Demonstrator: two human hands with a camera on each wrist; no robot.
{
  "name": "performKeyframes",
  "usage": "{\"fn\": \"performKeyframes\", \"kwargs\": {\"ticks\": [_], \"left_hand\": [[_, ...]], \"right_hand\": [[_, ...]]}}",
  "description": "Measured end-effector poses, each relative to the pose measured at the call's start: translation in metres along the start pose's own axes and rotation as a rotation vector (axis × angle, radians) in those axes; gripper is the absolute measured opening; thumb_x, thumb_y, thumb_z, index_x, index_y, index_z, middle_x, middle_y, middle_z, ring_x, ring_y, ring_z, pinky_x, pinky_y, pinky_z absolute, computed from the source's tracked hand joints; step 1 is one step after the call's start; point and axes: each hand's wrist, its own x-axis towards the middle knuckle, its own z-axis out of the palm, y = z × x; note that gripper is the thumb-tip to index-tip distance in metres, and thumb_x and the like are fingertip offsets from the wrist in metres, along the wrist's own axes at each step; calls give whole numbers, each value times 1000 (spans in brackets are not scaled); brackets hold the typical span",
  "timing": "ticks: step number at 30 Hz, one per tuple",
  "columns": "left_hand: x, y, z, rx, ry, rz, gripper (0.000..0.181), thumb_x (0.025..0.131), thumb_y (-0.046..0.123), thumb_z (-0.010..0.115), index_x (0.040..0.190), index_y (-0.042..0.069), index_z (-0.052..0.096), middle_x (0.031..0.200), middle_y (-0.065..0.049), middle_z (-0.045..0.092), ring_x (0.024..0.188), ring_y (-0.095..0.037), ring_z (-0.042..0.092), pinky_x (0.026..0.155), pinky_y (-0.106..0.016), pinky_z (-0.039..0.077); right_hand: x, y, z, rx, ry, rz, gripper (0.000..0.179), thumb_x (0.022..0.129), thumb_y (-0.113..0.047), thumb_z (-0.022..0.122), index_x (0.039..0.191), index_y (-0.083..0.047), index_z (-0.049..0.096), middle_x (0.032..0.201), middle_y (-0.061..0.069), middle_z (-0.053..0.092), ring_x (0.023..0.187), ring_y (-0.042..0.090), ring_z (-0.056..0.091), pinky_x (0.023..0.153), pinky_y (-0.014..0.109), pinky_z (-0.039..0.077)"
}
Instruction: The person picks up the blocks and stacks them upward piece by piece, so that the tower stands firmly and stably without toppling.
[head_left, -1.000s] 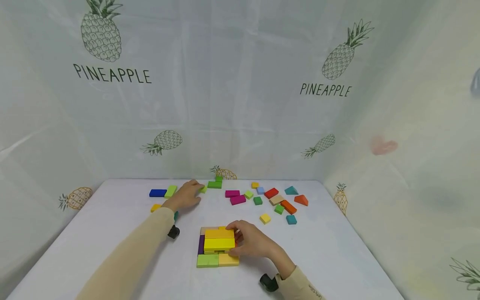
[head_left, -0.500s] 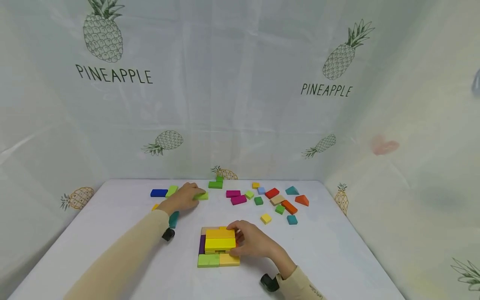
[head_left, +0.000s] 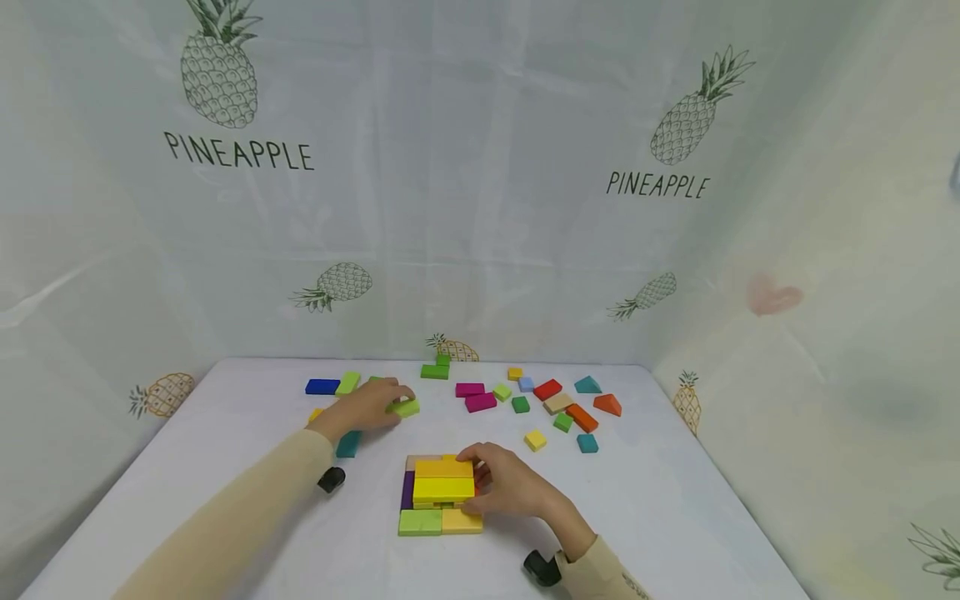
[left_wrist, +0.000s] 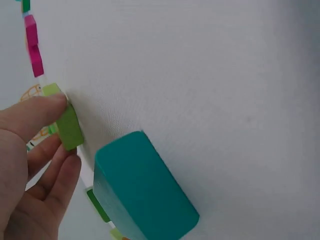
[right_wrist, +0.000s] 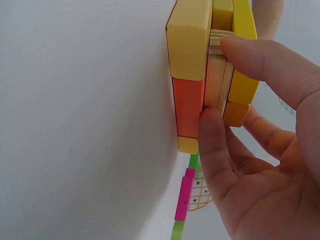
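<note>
In the head view my left hand (head_left: 371, 403) pinches a lime green block (head_left: 405, 407) beyond the stack. The left wrist view shows the thumb on one face of the lime block (left_wrist: 71, 127) and fingertips behind it. A teal block (left_wrist: 145, 185) lies close to that hand. My right hand (head_left: 513, 485) is at the right side of a low block stack, topped by a yellow block (head_left: 443, 489) and an orange-yellow block (head_left: 443, 468). In the right wrist view, its thumb and index finger grip a plain wooden block (right_wrist: 216, 82) in the stack's middle layer.
The stack's base includes a lime block (head_left: 420, 522) and a purple block (head_left: 407, 490). Loose blocks lie across the back: a blue block (head_left: 322, 387), magenta blocks (head_left: 481, 402), a red block (head_left: 547, 389) and several others. A pineapple-print curtain (head_left: 480, 208) hangs behind the white table (head_left: 637, 533).
My left hand has taken hold of the lime block and drawn it nearer, turning it slightly. More of the teal block shows beside the left wrist. The right hand has stayed at the stack.
</note>
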Motion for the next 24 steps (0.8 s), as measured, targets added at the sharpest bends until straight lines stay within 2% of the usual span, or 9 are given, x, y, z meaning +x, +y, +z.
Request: {"fn": "performKeyframes", "kwargs": {"ticks": [5,10,13,17,24], "left_hand": [[-5,4,4,-52,-31,-31,53,92,30,84,142,20,68,124,1,63,100,-16,55,99,-42,56],[-12,8,6,-101,-63,-52,62,90,28,86,147,19,64,142,-2,60,97,-14,56,98,-38,56],[-16,10,6,-145,-67,-55,64,90,26,86,148,17,62,139,-1,62,92,-14,56,90,-36,57],[-18,9,7,-169,-61,-46,64,91,25,86,148,14,61,121,3,64,90,-13,56,83,-31,56],[-21,8,8,-208,-43,-58,61,88,31,90,141,17,65,122,4,62,91,-14,56,80,-28,55]], "right_hand": [[0,-1,0,-1,2,7,58,86,-20,91,136,-14,62,122,-7,64,102,9,61,92,19,57],[-1,-2,-1,2,0,12,58,86,-20,90,135,-14,62,122,-6,64,103,11,61,92,20,57],[-1,-3,-1,1,1,17,58,86,-20,90,136,-14,62,122,-5,64,103,12,61,93,21,57],[-1,-2,0,4,1,34,58,86,-20,90,136,-15,62,121,-6,64,102,10,61,92,21,57],[-1,-2,1,8,-3,42,58,86,-21,90,137,-17,62,121,-8,63,102,9,61,91,18,56]]}}
